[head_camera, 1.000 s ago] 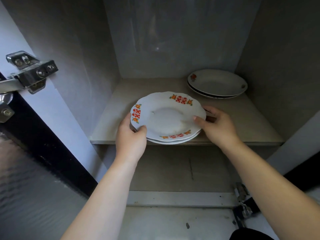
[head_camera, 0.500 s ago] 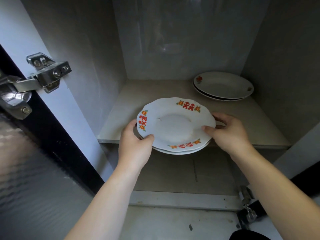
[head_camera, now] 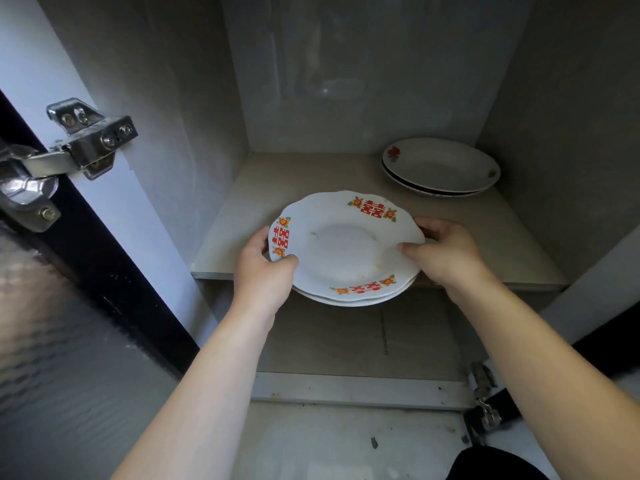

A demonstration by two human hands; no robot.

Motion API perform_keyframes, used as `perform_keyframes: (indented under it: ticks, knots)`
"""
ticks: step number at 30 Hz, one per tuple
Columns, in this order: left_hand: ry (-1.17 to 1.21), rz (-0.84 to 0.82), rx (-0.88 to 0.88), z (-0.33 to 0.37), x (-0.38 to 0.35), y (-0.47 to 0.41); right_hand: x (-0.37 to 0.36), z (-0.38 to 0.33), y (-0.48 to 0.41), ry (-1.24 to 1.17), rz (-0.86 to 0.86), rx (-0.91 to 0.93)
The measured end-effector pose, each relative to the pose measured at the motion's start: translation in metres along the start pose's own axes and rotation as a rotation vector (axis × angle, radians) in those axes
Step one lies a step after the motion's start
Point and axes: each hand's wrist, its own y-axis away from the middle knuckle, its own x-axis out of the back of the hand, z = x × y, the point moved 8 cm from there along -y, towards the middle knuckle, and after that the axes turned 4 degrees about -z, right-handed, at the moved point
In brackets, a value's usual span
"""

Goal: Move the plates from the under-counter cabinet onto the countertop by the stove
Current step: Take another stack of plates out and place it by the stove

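Observation:
A small stack of white plates with red characters and orange flowers [head_camera: 346, 251] hangs over the front edge of the cabinet shelf [head_camera: 242, 209]. My left hand [head_camera: 265, 275] grips the stack's left rim, thumb on top. My right hand [head_camera: 446, 252] grips the right rim, thumb on the top plate and fingers underneath. A second stack of white plates with small red flowers [head_camera: 441, 166] rests at the shelf's back right corner.
The cabinet's grey walls close in on both sides and behind. A metal hinge [head_camera: 79, 140] juts from the open dark door [head_camera: 69, 323] at the left. Another hinge [head_camera: 485, 400] sits low on the right. The cabinet floor [head_camera: 346, 341] lies below the shelf.
Both hands have drawn the red-character plate stack forward, so it now overhangs the shelf's front edge further. The back stack has not moved.

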Motion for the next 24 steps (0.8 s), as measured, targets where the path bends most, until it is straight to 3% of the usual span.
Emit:
perform_keyframes:
  ticks: [18,24]
  knots:
    - [-0.153,0.008,-0.069,0.023,0.031,0.069,0.004,0.006,0.078,-0.278,-0.016,-0.022]
    - [-0.065,-0.017,-0.039,0.028,0.033,0.102,0.022,0.006,0.115,-0.324,-0.011,0.010]
